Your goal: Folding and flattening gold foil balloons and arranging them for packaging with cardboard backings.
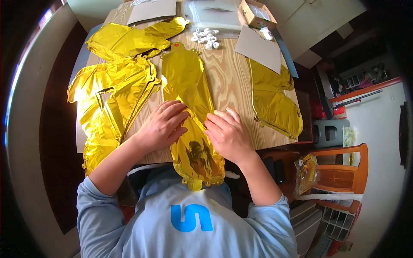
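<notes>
Two hands on one foil balloon

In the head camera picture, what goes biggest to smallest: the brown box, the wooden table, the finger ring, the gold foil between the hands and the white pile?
1. Wooden table
2. Gold foil
3. Brown box
4. White pile
5. Finger ring

An elongated foil balloon in glossy gold; a pale tan, wavy-grained wooden counter; a light-blue fabric top with brighter blue curved print.
</notes>
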`<state>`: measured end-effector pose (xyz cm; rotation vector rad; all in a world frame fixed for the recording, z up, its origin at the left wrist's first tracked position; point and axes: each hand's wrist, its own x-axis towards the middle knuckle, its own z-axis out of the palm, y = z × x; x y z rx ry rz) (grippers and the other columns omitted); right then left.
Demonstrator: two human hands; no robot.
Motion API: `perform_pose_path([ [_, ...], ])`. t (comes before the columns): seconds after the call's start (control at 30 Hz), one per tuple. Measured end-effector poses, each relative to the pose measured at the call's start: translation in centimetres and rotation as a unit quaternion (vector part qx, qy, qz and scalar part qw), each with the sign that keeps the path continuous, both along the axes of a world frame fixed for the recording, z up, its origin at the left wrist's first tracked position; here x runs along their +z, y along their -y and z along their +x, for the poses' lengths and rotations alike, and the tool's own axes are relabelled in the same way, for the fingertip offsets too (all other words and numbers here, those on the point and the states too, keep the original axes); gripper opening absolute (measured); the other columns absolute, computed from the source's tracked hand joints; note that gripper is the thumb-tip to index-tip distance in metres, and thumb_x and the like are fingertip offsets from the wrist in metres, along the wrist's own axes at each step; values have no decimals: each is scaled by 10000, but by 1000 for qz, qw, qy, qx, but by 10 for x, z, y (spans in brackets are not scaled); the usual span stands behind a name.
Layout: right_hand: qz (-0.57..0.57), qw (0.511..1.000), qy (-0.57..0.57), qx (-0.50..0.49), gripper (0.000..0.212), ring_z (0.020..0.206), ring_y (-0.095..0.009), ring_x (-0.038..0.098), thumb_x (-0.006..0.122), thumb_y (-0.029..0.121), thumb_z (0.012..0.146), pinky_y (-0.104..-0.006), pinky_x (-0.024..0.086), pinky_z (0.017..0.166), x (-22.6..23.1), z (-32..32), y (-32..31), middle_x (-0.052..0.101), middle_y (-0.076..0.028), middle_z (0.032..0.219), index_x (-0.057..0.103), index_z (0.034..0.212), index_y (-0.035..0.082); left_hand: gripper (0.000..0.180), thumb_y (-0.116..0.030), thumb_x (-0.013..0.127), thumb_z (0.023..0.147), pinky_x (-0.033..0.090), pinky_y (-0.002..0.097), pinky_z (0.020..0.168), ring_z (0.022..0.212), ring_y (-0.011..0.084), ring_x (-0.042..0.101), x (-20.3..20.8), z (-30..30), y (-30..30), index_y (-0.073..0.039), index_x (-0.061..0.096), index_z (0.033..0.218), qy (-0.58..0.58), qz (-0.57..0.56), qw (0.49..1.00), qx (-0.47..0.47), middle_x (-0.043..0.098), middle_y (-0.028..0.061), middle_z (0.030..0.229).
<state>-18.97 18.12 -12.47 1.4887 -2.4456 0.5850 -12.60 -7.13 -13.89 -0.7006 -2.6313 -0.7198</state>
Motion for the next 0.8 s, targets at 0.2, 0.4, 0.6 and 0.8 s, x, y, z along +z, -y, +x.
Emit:
perform_pose_path([
  [0.2,-2,1000,-5,2,200,1158,-302,594,707,175,883,-503,395,1089,-2,1,0,671,-130,1151,690,1004,16,408,-136,768,833,497,468,1022,1205,357,599,3,-12,-1,-15,668,1209,1,-41,996,-74,626,158,1277],
  [0.4,-8,1000,0,-3,227,1150,-305,608,694,156,882,-481,407,1085,-6,0,0,682,-137,1129,697,1048,-1,417,-120,753,840,496,461,1036,1229,338,603,2,-31,-16,4,660,1228,-33,-59,989,-132,631,142,1324],
  [0.6,-14,1000,24,-5,242,1182,-308,619,700,152,887,-473,423,1087,-5,-1,-5,693,-139,1166,706,1077,2,408,-76,718,866,483,460,1068,1241,356,606,-12,-43,-20,24,644,1254,-40,-10,989,-143,646,174,1309],
  [0.8,-30,999,32,-30,269,1210,-299,619,709,154,893,-468,424,1103,-7,-4,-16,694,-126,1250,721,1125,17,383,-85,690,871,469,443,1083,1241,335,600,-12,-41,-18,13,657,1240,-30,-6,990,-141,648,165,1304],
])
